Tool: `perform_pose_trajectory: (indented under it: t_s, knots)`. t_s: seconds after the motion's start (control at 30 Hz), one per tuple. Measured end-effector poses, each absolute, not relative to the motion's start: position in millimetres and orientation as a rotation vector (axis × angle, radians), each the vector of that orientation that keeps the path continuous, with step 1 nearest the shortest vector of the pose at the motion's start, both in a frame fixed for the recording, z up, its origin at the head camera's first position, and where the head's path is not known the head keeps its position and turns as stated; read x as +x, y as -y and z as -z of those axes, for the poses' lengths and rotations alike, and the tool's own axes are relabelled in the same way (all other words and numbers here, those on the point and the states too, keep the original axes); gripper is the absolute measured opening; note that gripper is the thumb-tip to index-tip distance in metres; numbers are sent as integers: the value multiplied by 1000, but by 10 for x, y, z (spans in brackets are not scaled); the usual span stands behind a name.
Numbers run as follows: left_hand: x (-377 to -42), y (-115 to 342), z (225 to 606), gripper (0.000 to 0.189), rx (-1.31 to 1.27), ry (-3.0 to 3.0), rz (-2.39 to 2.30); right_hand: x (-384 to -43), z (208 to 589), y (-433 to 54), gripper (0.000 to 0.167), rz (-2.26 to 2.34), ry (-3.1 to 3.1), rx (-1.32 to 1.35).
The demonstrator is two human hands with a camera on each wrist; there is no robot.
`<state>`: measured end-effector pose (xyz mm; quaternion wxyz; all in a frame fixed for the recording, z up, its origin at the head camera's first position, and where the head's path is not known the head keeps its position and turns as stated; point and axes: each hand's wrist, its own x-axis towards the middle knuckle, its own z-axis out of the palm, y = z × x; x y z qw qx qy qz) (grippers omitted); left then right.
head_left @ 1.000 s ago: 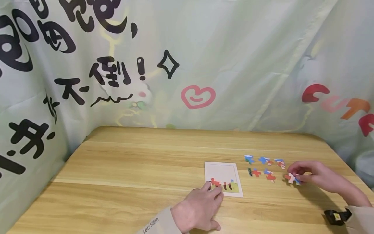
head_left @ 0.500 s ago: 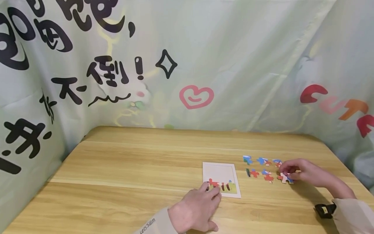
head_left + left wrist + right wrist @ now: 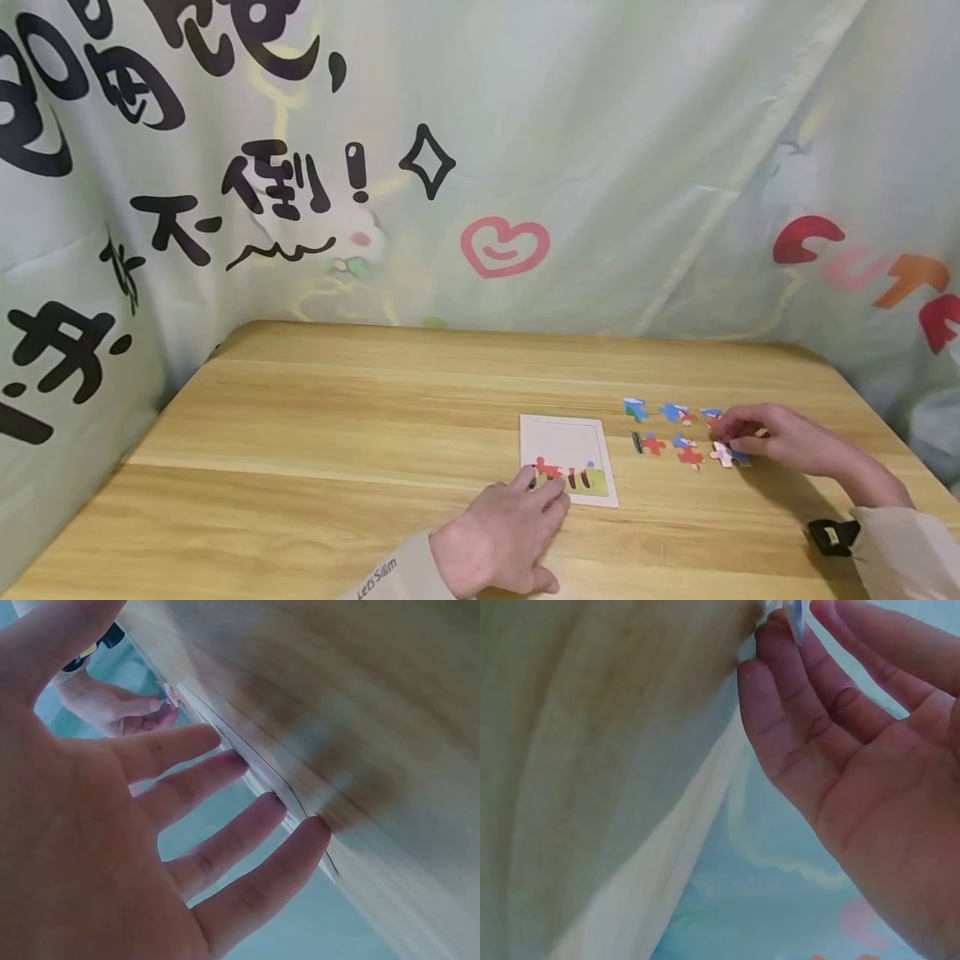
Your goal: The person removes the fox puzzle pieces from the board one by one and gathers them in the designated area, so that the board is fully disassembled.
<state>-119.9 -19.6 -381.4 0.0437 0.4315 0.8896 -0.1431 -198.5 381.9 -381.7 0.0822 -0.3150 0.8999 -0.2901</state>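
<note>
A white puzzle tray (image 3: 561, 433) lies on the wooden table, its lower part filled with red, striped and yellow-green picture pieces. My left hand (image 3: 498, 533) rests spread at the tray's lower left, fingertips over the edge of the picture. In the left wrist view its fingers (image 3: 255, 840) reach straight to the tray's border. On the right, my right hand (image 3: 787, 442) pinches a pink, white and blue jigsaw piece (image 3: 722, 454) between thumb and fingers, low over the table. The right wrist view shows only the thin edge of that piece (image 3: 798, 626) at the fingertips.
Between tray and right hand, several loose jigsaw pieces lie in two rows, among them a blue-green piece (image 3: 635, 408) and a red one (image 3: 688, 452). One piece (image 3: 712, 414) is partly behind the right fingers. A printed curtain (image 3: 600, 167) hangs behind the table (image 3: 337, 417).
My right hand has moved left with the jigsaw piece, up to the end of the rows, and the piece has turned slightly. The left hand has stayed on the tray.
</note>
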Motion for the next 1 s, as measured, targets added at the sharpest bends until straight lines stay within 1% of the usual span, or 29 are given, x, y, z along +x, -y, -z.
perform_pose_trajectory:
  t_s: [0.17,0.47,0.8,1.0]
  knots:
    - [-1195,202,3798,85,1330,-2729,473,-1980,3783,-3792,13,819,-2757,-895]
    - [-1194,179,3785,83,1336,-2728,486,-1936,3716,-3797,12,782,-2855,-903]
    - [-1190,199,3784,82,1385,-2742,509,-2020,3494,-3365,10,795,-2772,-789]
    - [-1215,234,3764,79,1388,-2705,469,-2075,3427,-3164,9,798,-2762,-836]
